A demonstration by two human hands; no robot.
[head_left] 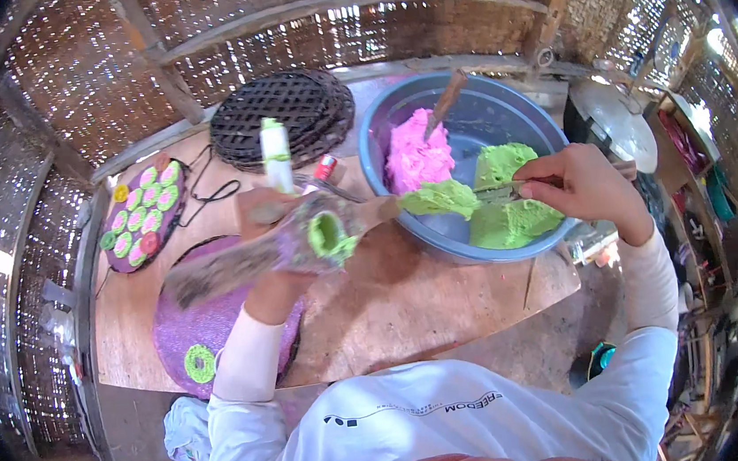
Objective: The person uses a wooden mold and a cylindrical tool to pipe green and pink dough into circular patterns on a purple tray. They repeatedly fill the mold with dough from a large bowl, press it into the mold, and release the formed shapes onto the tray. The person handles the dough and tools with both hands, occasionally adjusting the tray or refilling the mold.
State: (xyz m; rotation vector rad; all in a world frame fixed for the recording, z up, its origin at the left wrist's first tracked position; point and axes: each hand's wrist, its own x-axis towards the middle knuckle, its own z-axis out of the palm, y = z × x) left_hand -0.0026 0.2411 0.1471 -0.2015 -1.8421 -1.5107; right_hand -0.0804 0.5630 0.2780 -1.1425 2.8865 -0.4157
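My left hand (258,207) is closed around a wooden press (231,272) with a round opening. Green dough (325,233) lines that opening and smears over its edge. Just past my left fingers rises a white cylinder (274,142) with green dough on its tip; whether I hold it too is unclear. My right hand (585,187) pinches a flat metal spatula (497,191), its handle end showing beyond the palm. A lump of green dough (437,200) sits on the spatula, close to the press. Below is a blue basin (429,250) holding pink dough (418,156) and green dough (515,223).
A wooden stick (447,103) stands in the pink dough. Stacked dark woven trays (278,115) lie at the back. Pink-and-green rounds cover a purple tray (163,216) at left. One green ring (200,363) rests on a nearer purple mat (217,312). A lidded pot (612,123) stands right.
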